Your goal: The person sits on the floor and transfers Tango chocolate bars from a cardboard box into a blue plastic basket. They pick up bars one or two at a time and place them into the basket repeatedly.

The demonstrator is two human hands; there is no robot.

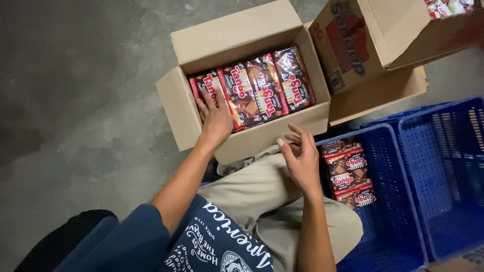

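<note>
Landmark: the open cardboard box standing on the concrete floor, directly ahead of the seated person.

1. Contents. Inside the box, a row of dark red-and-brown snack packs stands on edge, filling most of the interior.

2. Left hand. It reaches over the near wall of the box into its left end. The palm lies flat on the leftmost pack. The fingers are spread across the pack face; whether they curl around its edge cannot be told, so a firm grasp is not confirmed.

3. Right hand. It hovers just outside the near right corner of the box, above the person's knee. The fingers are released, loosely curved, grasping nothing.

4. Surroundings. To the right of the box, touching its near corner, stands a blue plastic crate. Several packs of the same kind lie stacked at its left end. A second blue crate sits further right. Behind and to the right of the box, a second cardboard box is tilted with its flaps open.

5. Step in hand, as judged: lifting packs out of the box for placement in the near crate, with the leftmost pack now being engaged.

6. Requirement for the next move, as judged: the left fingers must close around the upper edge of the leftmost pack, since its neighbours stand tight against it. The pack then needs a straight upward pull to clear the box wall. The free right hand is positioned to receive it.
</note>
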